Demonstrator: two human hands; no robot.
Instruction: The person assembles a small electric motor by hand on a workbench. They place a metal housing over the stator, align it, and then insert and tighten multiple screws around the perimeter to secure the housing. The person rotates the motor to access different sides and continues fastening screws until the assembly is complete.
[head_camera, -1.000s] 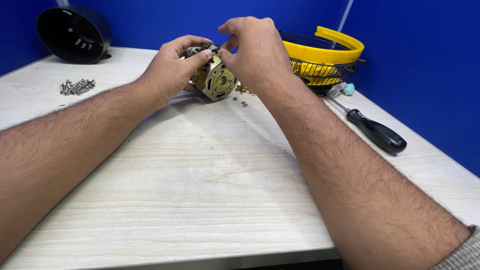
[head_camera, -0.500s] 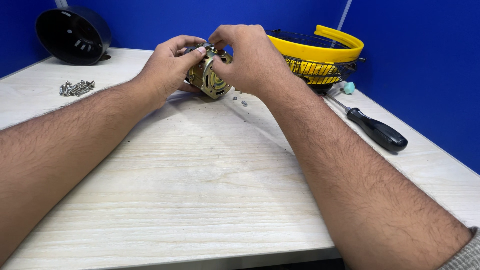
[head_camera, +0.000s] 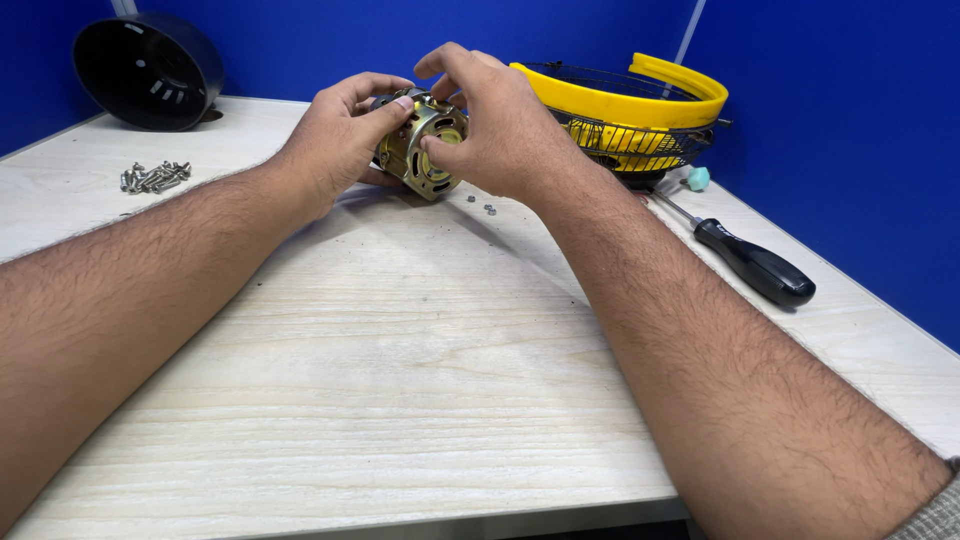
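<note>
Head view: bare table (head_camera: 400, 380) lies wide open near the body; blue walls close the far and right edges. Left hand (head_camera: 335, 140) and right hand (head_camera: 500, 125) both clasp the brass-coloured, slotted motor (head_camera: 425, 150) far centre, beside a fan guard (head_camera: 640, 120) and screwdriver (head_camera: 745, 260).

Head view, close above table (head_camera: 400, 400)

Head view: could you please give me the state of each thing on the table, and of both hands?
Fan motor: lifted off the table, held between both hands.
Left hand: gripping the motor's left side.
Right hand: fingers on the motor's front face.
Screwdriver: lying flat, untouched.
Screws: loose in a small pile.
Black housing: tipped on its side, opening showing.
Fan guard: resting on the table, detached.
Two nuts: loose near the motor.
</note>
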